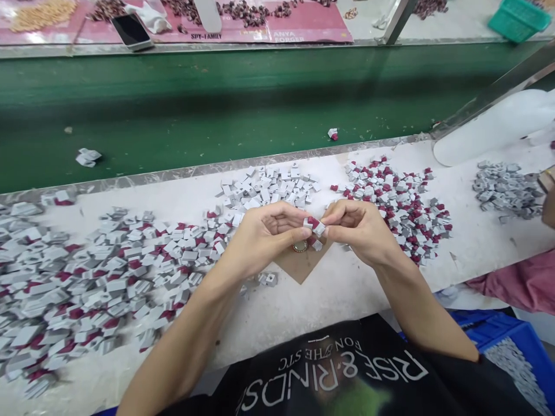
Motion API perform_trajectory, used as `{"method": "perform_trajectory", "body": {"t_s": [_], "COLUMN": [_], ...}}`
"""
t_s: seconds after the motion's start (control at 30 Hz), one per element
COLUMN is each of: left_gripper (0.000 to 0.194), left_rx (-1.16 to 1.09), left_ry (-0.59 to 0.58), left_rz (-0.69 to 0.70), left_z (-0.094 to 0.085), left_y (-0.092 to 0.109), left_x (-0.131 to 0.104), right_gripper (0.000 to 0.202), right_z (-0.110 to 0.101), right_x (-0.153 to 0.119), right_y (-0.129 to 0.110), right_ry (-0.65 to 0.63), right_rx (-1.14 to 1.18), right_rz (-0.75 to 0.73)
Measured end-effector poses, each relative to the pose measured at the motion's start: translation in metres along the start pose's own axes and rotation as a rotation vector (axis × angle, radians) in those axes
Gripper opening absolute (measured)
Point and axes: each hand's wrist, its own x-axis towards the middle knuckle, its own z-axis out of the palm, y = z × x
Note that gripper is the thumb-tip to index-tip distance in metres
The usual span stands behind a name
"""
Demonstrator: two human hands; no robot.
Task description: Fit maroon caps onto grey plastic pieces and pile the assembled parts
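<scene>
Between my two hands is a small grey and dark red plastic part [314,225], pinched from both sides. My left hand [275,231] has its thumb and fingers on the left end, and my right hand [358,228] grips the right end. Beneath them lies a brown cardboard square [301,268] with a round gold-rimmed piece [299,246] and another small part [317,245] on it. Beyond my left hand sits a pile of grey parts [269,186]. A heap of grey and red parts [399,202] lies beyond my right hand.
Many grey and red parts [108,277] cover the left of the white table [295,323]. A green belt [195,110] runs behind it. At right are a white cylinder [485,130], a grey pile [505,188], another person's hand [550,202] and a blue crate [526,341].
</scene>
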Motion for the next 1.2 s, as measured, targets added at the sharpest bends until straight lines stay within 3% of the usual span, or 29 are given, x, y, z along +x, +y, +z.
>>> {"method": "perform_trajectory", "body": {"t_s": [0.23, 0.3, 0.4, 0.47, 0.53, 0.67, 0.87, 0.93, 1.0, 1.1, 1.2], "left_gripper": [0.014, 0.017, 0.023, 0.022, 0.025, 0.035, 0.039, 0.04, 0.04, 0.04, 0.039], "left_rx": [0.297, 0.332, 0.325, 0.356, 0.389, 0.467, 0.518, 0.518, 0.526, 0.556, 0.598], "left_ry": [0.004, 0.116, 0.361, 0.485, 0.564, 0.651, 0.653, 0.655, 0.66, 0.687, 0.689], "left_rz": [0.061, 0.107, 0.146, 0.116, 0.064, 0.014, -0.049, -0.062, -0.069, -0.08, -0.085], "left_z": [-0.017, -0.027, -0.048, -0.066, -0.084, -0.114, -0.141, -0.146, -0.15, -0.155, -0.158], "left_y": [0.013, 0.021, 0.03, 0.033, 0.034, 0.035, 0.033, 0.032, 0.032, 0.033, 0.035], "left_x": [0.02, 0.032, 0.056, 0.077, 0.097, 0.121, 0.125, 0.126, 0.126, 0.123, 0.116], "right_gripper": [0.023, 0.022, 0.019, 0.022, 0.021, 0.02, 0.011, 0.016, 0.023, 0.034, 0.047], "right_z": [-0.01, -0.022, -0.045, -0.058, -0.066, -0.068, -0.072, -0.071, -0.064, -0.045, -0.026], "right_x": [0.009, 0.016, 0.034, 0.049, 0.063, 0.075, 0.064, 0.071, 0.091, 0.141, 0.198], "right_y": [-0.005, -0.009, -0.009, -0.005, 0.001, 0.009, 0.006, 0.001, -0.007, -0.017, -0.022], "right_ry": [-0.04, 0.079, 0.322, 0.36, 0.315, 0.221, 0.089, 0.104, 0.172, 0.216, 0.076], "right_rx": [-0.155, -0.337, -0.784, -1.057, -1.21, -1.294, -1.291, -1.278, -1.257, -1.23, -1.227], "right_rz": [0.024, -0.074, -0.239, -0.259, -0.223, -0.164, -0.179, -0.19, -0.199, -0.197, -0.262]}}
